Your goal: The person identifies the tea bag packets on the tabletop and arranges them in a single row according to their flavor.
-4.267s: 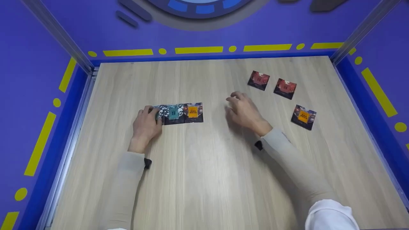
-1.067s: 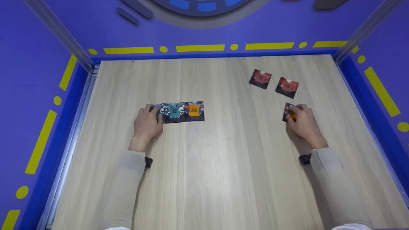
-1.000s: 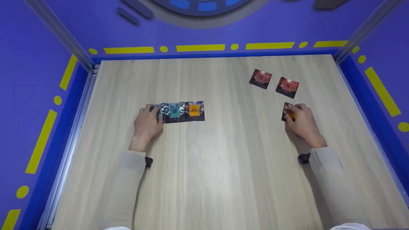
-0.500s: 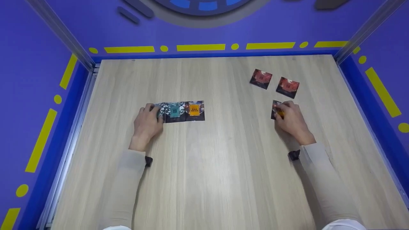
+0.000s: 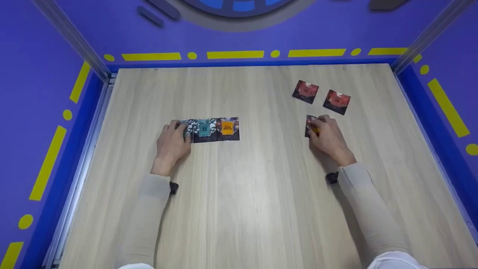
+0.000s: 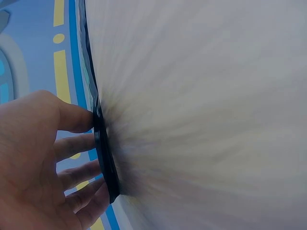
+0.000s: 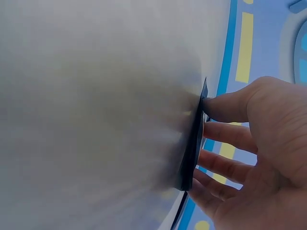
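Observation:
Three square packets lie in a row, edges touching. My left hand (image 5: 172,144) rests its fingertips on the leftmost, a teal-patterned packet (image 5: 189,127) that it mostly covers. Beside that come a teal-label packet (image 5: 204,130) and an orange-label packet (image 5: 228,129). Farther right, my right hand (image 5: 328,136) has thumb and fingertips spread on a second orange-label packet (image 5: 309,127), partly hidden under the fingers. In the right wrist view this dark packet (image 7: 192,151) sits low against the table under the fingertips; the left wrist view shows the left packet (image 6: 106,158) edge-on.
Two red-label packets (image 5: 305,92) lie apart and slightly turned at the back right of the wooden table (image 5: 242,209). Blue panels (image 5: 239,41) with yellow marks stand behind and on both sides of it.
My right hand reached the far-right orange-label packet and moved leftward with it, turning it straighter. My left hand stays on the leftmost packet; the row and red-label packets stay put.

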A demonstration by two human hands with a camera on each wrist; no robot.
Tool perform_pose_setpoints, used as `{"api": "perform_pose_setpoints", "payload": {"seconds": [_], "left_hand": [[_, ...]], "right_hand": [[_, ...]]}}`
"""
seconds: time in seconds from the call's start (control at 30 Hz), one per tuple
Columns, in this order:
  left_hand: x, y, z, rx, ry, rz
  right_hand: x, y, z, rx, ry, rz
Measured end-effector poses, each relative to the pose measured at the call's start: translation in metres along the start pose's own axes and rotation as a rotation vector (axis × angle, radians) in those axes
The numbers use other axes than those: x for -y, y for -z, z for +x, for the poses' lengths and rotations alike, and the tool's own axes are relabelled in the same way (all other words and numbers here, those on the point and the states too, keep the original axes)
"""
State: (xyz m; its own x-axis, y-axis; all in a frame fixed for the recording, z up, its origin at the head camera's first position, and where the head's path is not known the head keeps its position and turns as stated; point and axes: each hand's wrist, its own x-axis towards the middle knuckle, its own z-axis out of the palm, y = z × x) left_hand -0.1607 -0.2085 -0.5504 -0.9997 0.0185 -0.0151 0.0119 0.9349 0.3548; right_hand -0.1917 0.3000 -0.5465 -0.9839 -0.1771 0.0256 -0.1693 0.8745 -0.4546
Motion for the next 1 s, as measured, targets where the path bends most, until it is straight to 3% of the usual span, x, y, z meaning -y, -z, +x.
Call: {"api": "perform_pose_setpoints", "payload": {"seconds": [0.5, 0.77, 1.0], "left_hand": [[0.000, 0.001, 0.001, 0.018, 0.015, 0.009], [0.000, 0.000, 0.000, -0.011, -0.001, -0.003], [-0.001, 0.000, 0.001, 0.012, 0.003, 0.010]], "right_hand": [[0.031, -0.012, 0.015, 0.057, 0.015, -0.030], [0.045, -0.020, 0.020, 0.039, 0.086, -0.062], [0.060, -0.028, 0.023, 0.053, 0.090, -0.063]]}}
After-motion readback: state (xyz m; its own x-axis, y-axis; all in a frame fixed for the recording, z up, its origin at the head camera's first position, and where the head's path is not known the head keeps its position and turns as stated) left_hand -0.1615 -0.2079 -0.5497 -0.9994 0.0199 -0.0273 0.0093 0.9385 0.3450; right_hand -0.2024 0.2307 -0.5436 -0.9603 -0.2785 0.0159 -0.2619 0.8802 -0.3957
